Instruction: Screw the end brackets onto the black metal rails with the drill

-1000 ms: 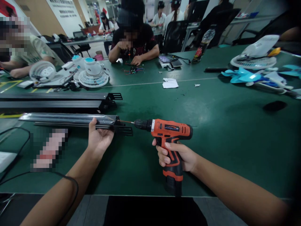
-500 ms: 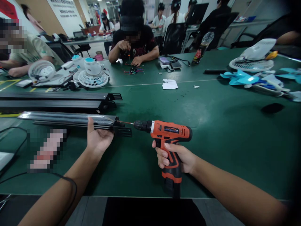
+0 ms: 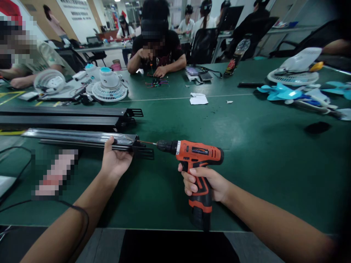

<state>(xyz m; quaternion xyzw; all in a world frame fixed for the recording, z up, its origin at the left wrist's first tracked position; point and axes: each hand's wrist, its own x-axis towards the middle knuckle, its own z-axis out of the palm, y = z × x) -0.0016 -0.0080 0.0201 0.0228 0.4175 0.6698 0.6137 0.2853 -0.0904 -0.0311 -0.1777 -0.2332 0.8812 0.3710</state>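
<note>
An orange and black cordless drill (image 3: 201,151) is in my right hand (image 3: 203,180), fingers wrapped round its handle. Its long thin bit (image 3: 148,142) points left, and the tip meets the end of a long black metal channel (image 3: 82,136) with a shiny top. Whether the tip sits in a screw is too small to tell. My left hand (image 3: 117,159) grips that channel near its right end, thumb up along the near side and fingers underneath. A slotted black bracket (image 3: 145,152) sticks out of this end, just right of my left fingers.
Two more black channels (image 3: 60,120) lie behind mine. White fan parts (image 3: 108,86) stand at the back left; blue fan blades (image 3: 282,90) are at the right. A cable (image 3: 85,212) crosses my left forearm. Opposite, a person (image 3: 157,44) works on small wired parts (image 3: 157,83).
My left thumb has shifted slightly right along the channel. The drill and my right hand keep nearly the same place.
</note>
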